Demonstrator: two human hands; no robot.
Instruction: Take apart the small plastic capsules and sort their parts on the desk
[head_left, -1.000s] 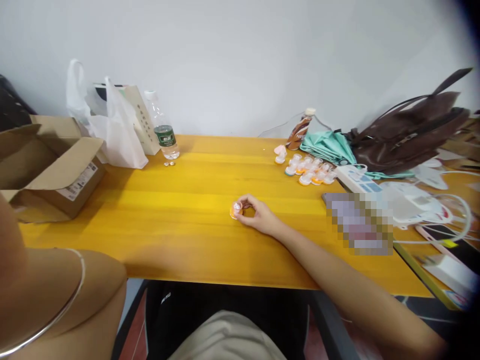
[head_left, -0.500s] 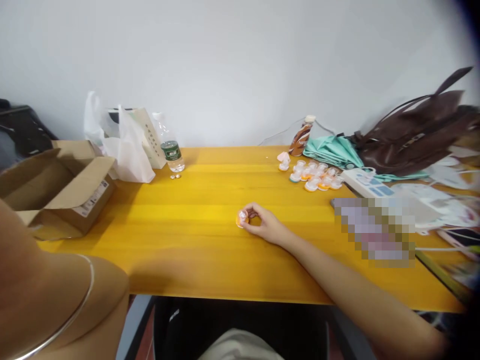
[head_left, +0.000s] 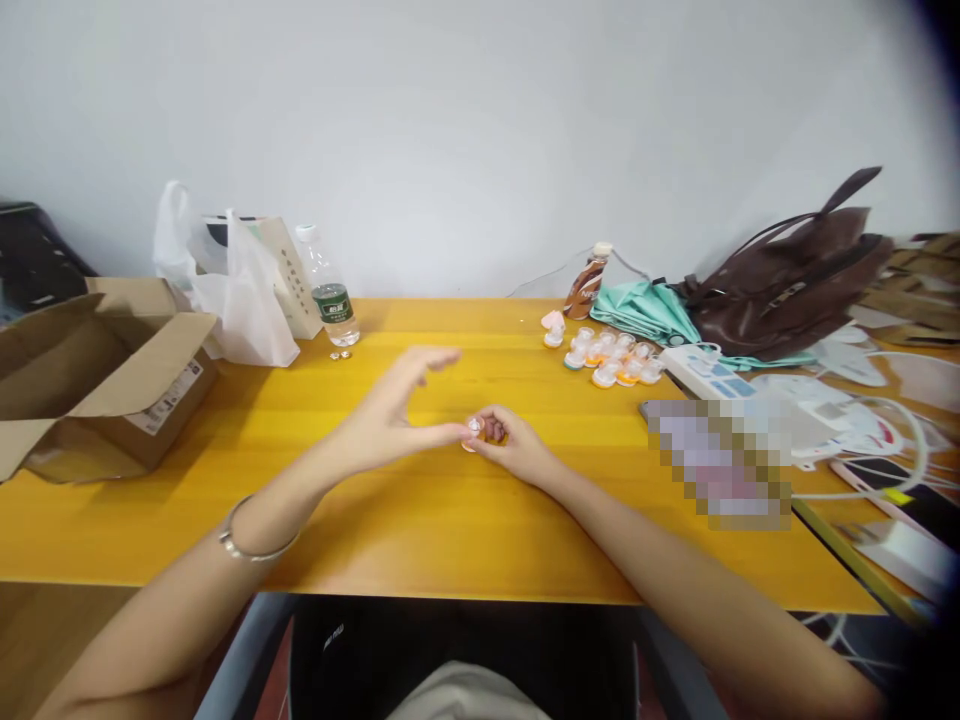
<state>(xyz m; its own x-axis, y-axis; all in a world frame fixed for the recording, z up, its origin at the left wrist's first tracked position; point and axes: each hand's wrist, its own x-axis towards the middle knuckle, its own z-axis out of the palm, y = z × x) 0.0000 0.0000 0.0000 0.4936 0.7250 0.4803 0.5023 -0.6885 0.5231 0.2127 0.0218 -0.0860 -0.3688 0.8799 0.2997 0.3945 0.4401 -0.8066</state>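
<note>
In the middle of the yellow table (head_left: 420, 540), my right hand (head_left: 514, 447) pinches a small clear round piece with an orange rim (head_left: 474, 430) between thumb and fingers. My left hand (head_left: 394, 410) is beside it on the left, thumb stretched toward the piece and fingers apart above. The left thumb tip overlaps the piece's edge; whether it touches cannot be made out. Several similar clear pieces (head_left: 615, 355) with orange or teal rims stand in a cluster at the back right. A silver bracelet (head_left: 255, 545) circles my left wrist.
On the left stand an open cardboard box (head_left: 135, 400), a white plastic bag (head_left: 247, 310) and a water bottle (head_left: 335, 300). To the right are a brown drink bottle (head_left: 589, 285), folded green cloth (head_left: 645, 312), brown bag (head_left: 787, 290), power strip (head_left: 709, 372) and blurred-out phone-like object (head_left: 716, 465).
My left arm has come from the near left edge to the table's middle, its hand now beside the piece. My right hand still holds the piece. The view has shifted slightly.
</note>
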